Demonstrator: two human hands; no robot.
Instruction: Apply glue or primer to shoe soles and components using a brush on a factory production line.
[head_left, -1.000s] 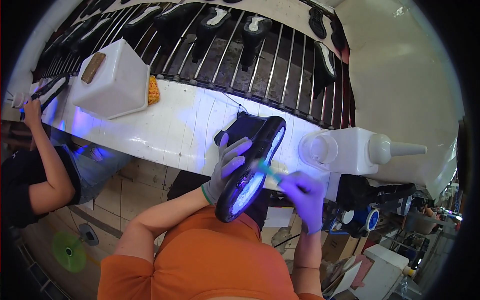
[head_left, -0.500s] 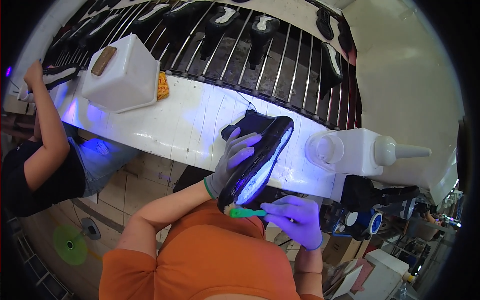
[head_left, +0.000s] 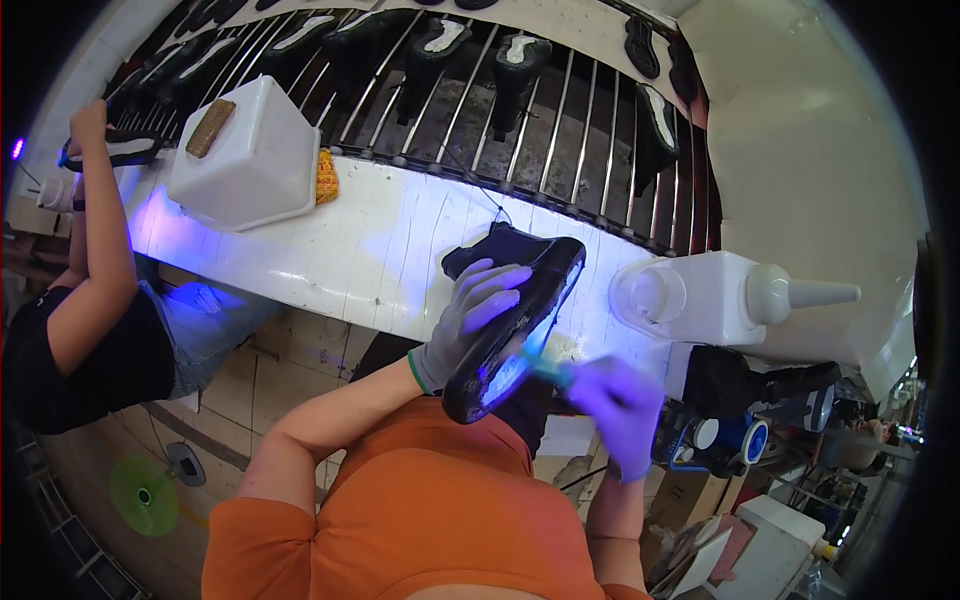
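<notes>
A black shoe upper on a last [head_left: 470,384] is held tilted on its side over the bench edge, its pale underside lit blue-violet. My left hand [head_left: 475,315], in a grey glove with a green cuff, is closed around its near side, fingers over the top edge. In my right hand [head_left: 618,405], gloved and smeared by motion, is a small green-handled brush [head_left: 550,371]. The brush's blurred head lies at the shoe's underside, around its middle; whether it touches cannot be made out.
Right of the shoe on the white bench [head_left: 365,285] lies a white bottle with a nozzle [head_left: 715,297]. A white box-like container [head_left: 245,165] stands left. Behind runs a roller conveyor [head_left: 570,140] carrying several black shoes. A co-worker's arm [head_left: 100,240] holds another shoe.
My right hand has moved the brush from the shoe's near end up and right along its underside. My left hand keeps its hold; the shoe has barely shifted.
</notes>
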